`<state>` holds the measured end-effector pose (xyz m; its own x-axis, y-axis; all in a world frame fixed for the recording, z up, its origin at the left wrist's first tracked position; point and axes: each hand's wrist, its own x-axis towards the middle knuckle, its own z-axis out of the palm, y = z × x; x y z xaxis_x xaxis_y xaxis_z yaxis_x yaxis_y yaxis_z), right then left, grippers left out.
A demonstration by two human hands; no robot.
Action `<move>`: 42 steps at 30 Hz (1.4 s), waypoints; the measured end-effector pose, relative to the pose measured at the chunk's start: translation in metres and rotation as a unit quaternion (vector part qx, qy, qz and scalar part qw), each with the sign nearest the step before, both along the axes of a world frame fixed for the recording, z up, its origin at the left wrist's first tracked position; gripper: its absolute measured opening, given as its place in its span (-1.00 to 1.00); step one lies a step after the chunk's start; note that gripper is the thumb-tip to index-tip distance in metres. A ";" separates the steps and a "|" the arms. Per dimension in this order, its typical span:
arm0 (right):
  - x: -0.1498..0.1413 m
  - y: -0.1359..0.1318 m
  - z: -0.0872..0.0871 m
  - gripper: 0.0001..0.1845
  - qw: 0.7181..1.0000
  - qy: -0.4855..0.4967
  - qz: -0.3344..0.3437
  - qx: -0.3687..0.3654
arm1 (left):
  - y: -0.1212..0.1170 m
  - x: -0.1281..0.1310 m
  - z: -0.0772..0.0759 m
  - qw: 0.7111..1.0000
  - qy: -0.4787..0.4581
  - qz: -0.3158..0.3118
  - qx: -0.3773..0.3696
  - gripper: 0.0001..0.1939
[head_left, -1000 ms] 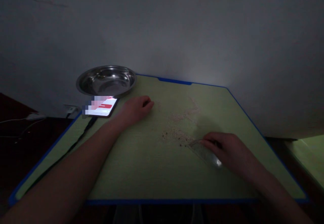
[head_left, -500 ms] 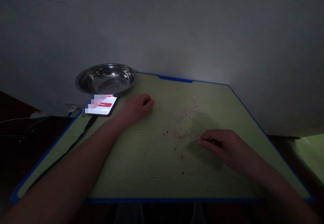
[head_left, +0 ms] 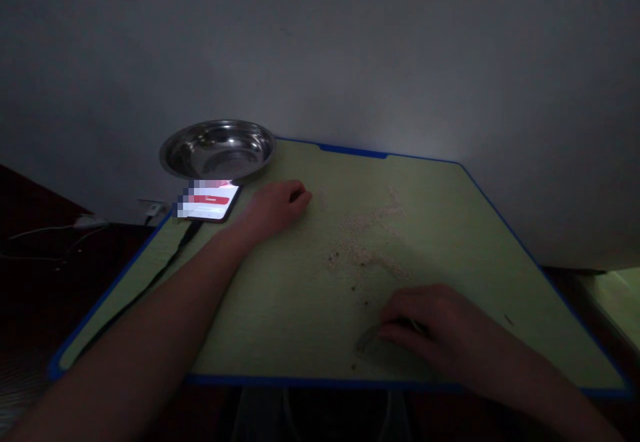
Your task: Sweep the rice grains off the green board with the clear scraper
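Note:
My left hand (head_left: 283,203) rests on the table with its fingers curled in, and nothing shows in them. It lies just right of a lit phone (head_left: 213,202). Near the table's front edge, my right hand (head_left: 420,325) pinches a thin, see-through curved item (head_left: 367,341) whose kind I cannot make out in the dim light. Beyond that hand, small pale grains (head_left: 363,255) lie scattered across the middle of the table. Several tiny dark bits are among and in front of them; one dark bit (head_left: 353,367) lies by the curved item, close to the front edge.
A shiny metal basin (head_left: 173,162) stands at the back left, behind the phone. A black cable (head_left: 155,279) runs from the phone along the left side. The pale green table (head_left: 280,335) has a blue rim and meets a grey wall (head_left: 350,49). A dark sliver (head_left: 509,320) lies at right.
My right hand has moved toward the front edge with the curved item, and one dark bit has shifted the same way. More grains and the dark sliver are uncovered. My left hand stays put.

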<state>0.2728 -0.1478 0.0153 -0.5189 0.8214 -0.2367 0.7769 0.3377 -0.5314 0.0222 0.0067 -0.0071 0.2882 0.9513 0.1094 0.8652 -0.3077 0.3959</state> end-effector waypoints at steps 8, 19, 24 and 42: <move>-0.013 -0.007 0.004 -0.85 0.999 0.015 0.037 -0.006 | 0.000 -0.001 -0.001 1.000 0.006 -0.006 0.005 -0.68; -0.010 -0.009 -0.014 -0.78 0.994 0.028 -0.099 0.043 | 0.001 0.000 0.000 1.000 0.009 -0.004 0.002 -0.69; 0.015 -0.001 -0.019 -0.73 0.987 0.012 -0.138 0.084 | 0.000 0.000 0.001 1.000 0.014 -0.011 0.003 -0.69; 0.013 0.002 -0.006 -0.73 0.995 0.037 -0.074 0.055 | -0.001 -0.001 -0.001 1.000 0.014 -0.014 0.002 -0.66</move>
